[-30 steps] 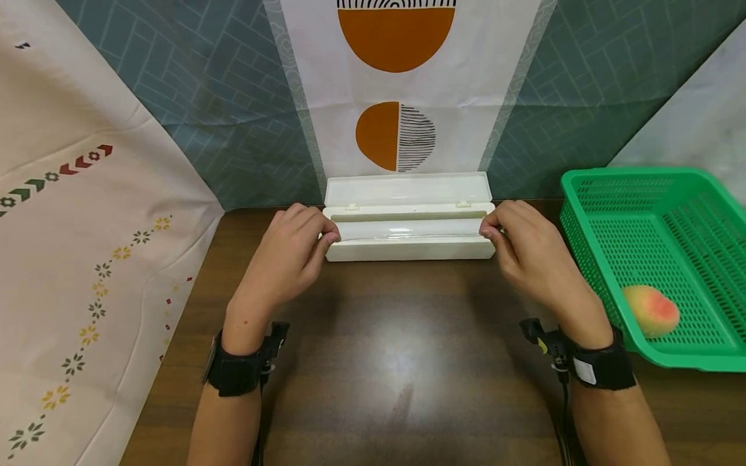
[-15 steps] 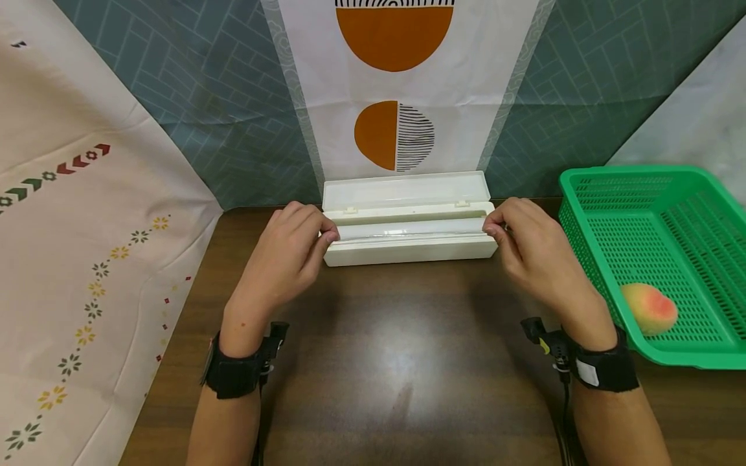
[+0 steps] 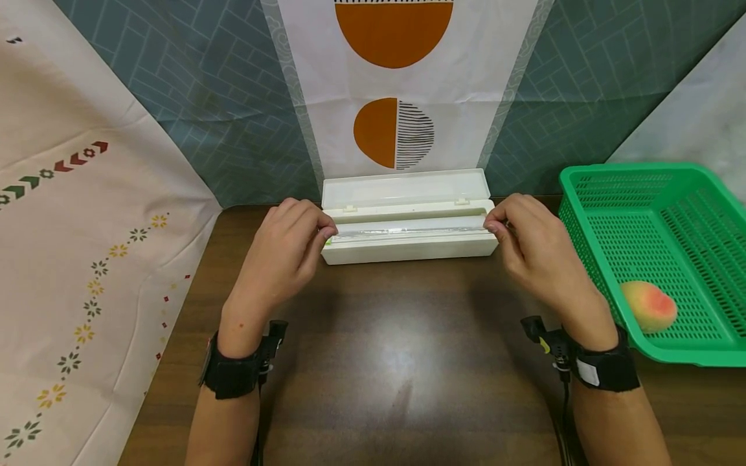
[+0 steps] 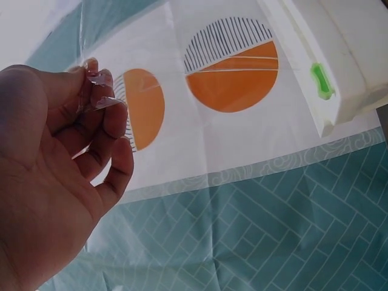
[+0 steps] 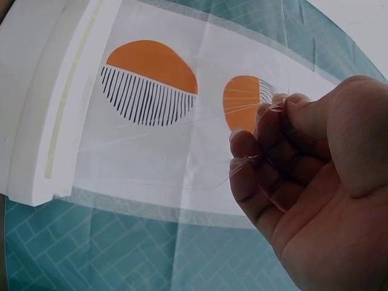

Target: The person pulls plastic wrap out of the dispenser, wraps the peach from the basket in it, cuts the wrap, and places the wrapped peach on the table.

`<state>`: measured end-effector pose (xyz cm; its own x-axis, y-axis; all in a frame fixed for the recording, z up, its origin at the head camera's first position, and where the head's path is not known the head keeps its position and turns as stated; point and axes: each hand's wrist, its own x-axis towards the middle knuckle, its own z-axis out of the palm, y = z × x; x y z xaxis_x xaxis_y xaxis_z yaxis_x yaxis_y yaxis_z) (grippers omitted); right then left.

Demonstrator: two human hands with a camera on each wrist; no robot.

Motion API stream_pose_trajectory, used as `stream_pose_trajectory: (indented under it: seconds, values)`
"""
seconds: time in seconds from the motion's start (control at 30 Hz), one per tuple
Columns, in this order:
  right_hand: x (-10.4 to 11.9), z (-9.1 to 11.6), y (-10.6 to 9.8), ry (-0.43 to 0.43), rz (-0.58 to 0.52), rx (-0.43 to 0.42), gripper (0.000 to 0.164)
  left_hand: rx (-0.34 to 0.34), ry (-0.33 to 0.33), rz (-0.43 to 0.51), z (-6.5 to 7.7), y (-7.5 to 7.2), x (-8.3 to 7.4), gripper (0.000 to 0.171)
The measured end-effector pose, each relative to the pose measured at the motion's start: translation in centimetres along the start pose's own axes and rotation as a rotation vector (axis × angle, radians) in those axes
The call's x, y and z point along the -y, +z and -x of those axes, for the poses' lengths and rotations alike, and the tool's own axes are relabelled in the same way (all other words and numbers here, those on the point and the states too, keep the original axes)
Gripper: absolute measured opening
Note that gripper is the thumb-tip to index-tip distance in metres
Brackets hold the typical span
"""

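Left grip [image 3: 282,246] and right grip [image 3: 536,255] pinch (fingers [image 4: 118,173] curled), forearms [image 3: 221,427] slanting inward.

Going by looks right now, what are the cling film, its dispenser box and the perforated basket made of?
Cling film: likely thin plastic, clear and glossy; see-through, with fine shiny creases.
Dispenser box: probably rigid plastic, white satin; smooth, crisp-edged walls.
Perforated basket: likely moulded plastic, semi-gloss green; regular slots, rounded rim.
Exact polymers can't be told.

Open surface [image 3: 402,356] lies before the white box [image 3: 410,251], between the left hand [image 3: 285,246] and the right hand [image 3: 530,244]. Clear film [image 5: 203,117] stretched from one to the other bars the way between them; the raised lid [image 3: 406,188] blocks the rear. A green basket [image 3: 670,239] crowds the right.
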<state>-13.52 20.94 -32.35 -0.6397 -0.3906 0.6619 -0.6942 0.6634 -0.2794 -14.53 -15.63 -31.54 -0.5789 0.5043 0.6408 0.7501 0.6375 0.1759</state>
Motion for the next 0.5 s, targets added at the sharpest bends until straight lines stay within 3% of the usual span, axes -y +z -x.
stream_pose_trajectory:
  seconds: [0.5]
  values:
    - [0.50, -0.18, -0.39, -0.009, -0.025, -0.048, 0.007, -0.031, 0.010, 0.004, -0.20, -0.44, -0.66, 0.009]
